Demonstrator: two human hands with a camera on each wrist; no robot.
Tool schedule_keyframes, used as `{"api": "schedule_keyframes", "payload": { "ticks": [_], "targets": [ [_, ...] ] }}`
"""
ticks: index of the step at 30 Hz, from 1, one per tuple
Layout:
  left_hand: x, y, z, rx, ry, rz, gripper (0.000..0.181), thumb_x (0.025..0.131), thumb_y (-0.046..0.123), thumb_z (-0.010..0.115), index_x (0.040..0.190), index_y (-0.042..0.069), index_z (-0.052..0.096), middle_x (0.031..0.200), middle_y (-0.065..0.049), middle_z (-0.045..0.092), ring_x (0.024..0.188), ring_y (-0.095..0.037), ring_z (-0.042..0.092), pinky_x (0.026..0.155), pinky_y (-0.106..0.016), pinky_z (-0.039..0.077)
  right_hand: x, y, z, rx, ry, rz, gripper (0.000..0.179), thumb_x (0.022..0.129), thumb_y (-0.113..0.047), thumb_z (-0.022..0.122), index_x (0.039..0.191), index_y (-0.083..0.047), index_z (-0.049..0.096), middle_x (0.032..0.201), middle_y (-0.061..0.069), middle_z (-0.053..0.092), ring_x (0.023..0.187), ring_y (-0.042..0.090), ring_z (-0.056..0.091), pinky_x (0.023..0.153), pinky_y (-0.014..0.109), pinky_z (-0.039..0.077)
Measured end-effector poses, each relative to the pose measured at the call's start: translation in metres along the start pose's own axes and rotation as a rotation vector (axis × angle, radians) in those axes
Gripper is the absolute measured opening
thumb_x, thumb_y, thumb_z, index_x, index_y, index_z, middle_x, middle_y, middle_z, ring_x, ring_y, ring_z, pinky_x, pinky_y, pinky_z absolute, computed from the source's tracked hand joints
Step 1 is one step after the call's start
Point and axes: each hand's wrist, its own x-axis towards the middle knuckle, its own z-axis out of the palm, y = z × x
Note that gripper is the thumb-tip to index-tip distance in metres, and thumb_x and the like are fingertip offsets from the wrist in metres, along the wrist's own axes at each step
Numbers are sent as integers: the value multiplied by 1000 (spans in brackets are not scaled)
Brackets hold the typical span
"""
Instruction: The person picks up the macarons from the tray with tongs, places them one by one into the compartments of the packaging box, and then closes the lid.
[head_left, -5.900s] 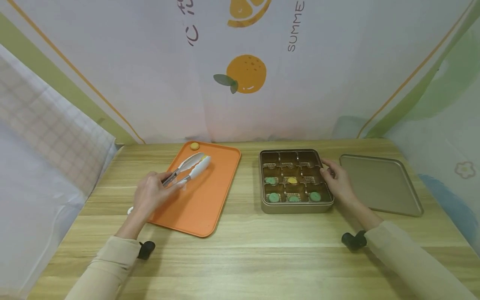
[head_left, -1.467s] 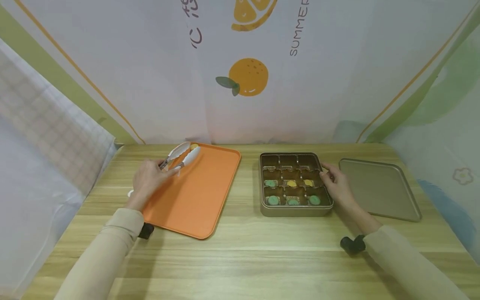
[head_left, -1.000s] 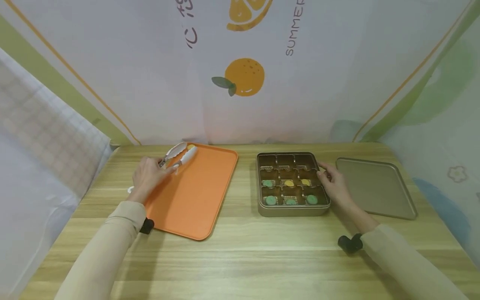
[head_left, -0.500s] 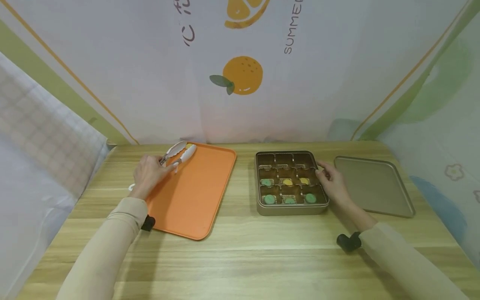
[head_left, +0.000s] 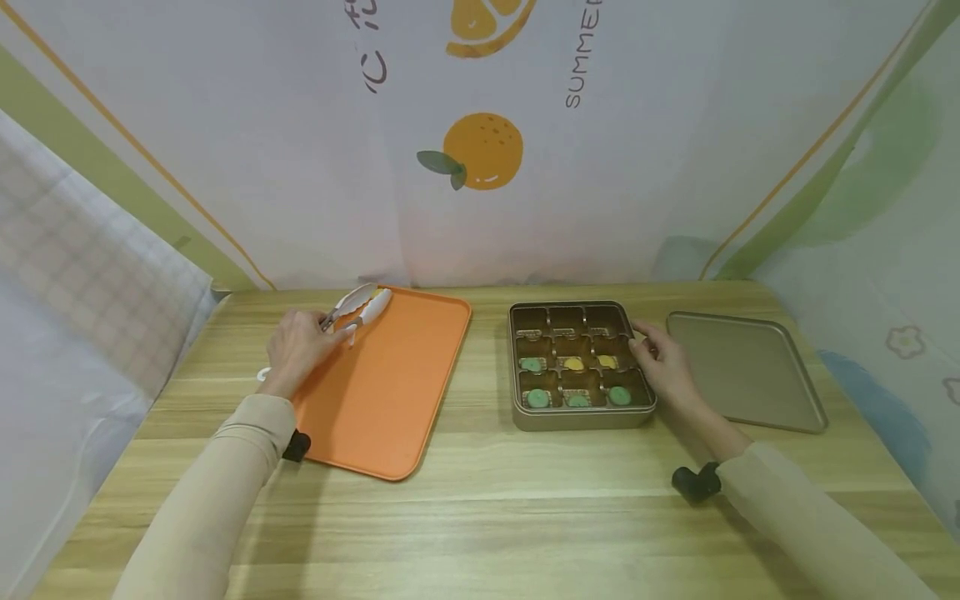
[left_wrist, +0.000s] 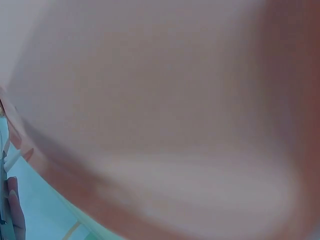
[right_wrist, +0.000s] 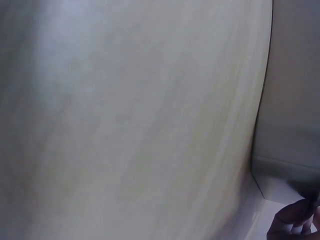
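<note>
My left hand (head_left: 298,346) holds white-tipped tongs (head_left: 352,310) over the far left corner of the orange tray (head_left: 375,400). Between the tongs' tips, a yellow macaron (head_left: 377,292) is partly hidden. My right hand (head_left: 666,367) grips the right side of a brown tin (head_left: 585,419), thumb at its rim. Inside is a divided insert, three compartments by three. Several green macarons (head_left: 537,398) sit in the front row and middle left, and two yellow macarons (head_left: 573,364) in the middle row. In the right wrist view, fingers (right_wrist: 290,217) touch the tin's wall (right_wrist: 290,125).
The tin's flat lid (head_left: 750,371) lies right of the tin, behind my right forearm. A wood-grain table (head_left: 480,517) carries everything. A printed cloth (head_left: 337,183) hangs along its back edge.
Earlier the tongs held a yellow macaron above the tray; now a second yellow one lies in the tin's middle row. The tongs moved to the tray's far corner, tips drawing slightly closer together.
</note>
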Motion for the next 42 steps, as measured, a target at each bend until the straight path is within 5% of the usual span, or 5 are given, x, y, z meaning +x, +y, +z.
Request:
{"api": "schedule_keyframes", "payload": {
  "ticks": [30, 42],
  "targets": [
    [-2, -3, -4, 13, 54, 63, 42, 84, 42, 67, 69, 7, 49, 80, -13, 44, 72, -27, 40, 52, -33, 29, 1, 3, 1, -6, 4, 7, 37, 96, -7, 49, 129, 10, 49, 76, 11, 53, 64, 3, 43, 59, 20, 39],
    [-3, -6, -5, 17, 42, 72, 37, 84, 40, 68, 83, 4, 61, 84, -14, 48, 75, -28, 43, 54, -34, 34, 0, 4, 1, 11, 10, 0, 37, 96, -7, 50, 129, 10, 49, 77, 12, 53, 66, 2, 44, 61, 19, 39]
  ]
}}
